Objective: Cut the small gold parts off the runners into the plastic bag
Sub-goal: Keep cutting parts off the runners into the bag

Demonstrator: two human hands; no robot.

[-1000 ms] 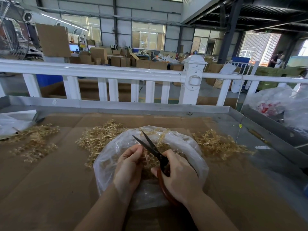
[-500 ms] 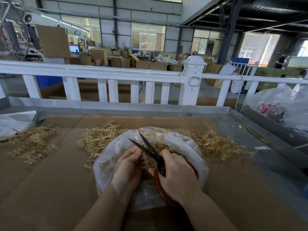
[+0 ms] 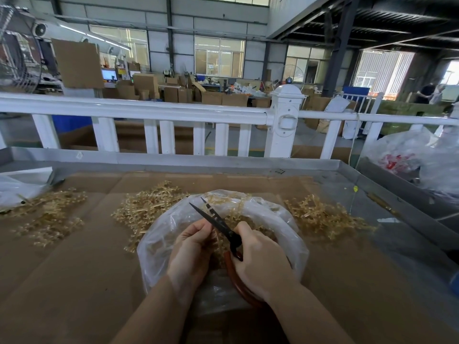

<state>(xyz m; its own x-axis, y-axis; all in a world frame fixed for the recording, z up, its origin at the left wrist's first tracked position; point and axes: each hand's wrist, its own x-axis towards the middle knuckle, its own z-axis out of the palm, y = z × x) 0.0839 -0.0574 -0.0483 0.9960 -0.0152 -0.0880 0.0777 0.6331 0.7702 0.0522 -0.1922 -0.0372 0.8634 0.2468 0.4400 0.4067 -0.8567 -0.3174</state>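
**A:** Cardboard-lined steel table (image 3: 372, 184), white railing (image 3: 149, 115) behind, warehouse beyond. Left to right: gold pile (image 3: 49, 214) far left, denser pile of runners (image 3: 149, 207) beside the plastic bag (image 3: 159, 244), another pile (image 3: 323, 219) right of it.

**B:** Hands?

**A:** Both over the bag mouth. Left hand (image 3: 191, 252) fingers curled, pinching a runner (image 3: 218, 247), mostly hidden. Right hand (image 3: 260, 259) clenched round the scissors (image 3: 216, 222), red handle, dark blades slightly parted.

**B:** Risks?

**A:** Blades sit right against the left fingertips, so a nick looks likely if the cut lands too close. The film is thin; the tips could puncture it. Snipped bits could spring past the rim onto the cardboard.

**B:** Parts?

**A:** Small, translucent gold, branching off thin sprues. Cut ones lie loose inside the bag.
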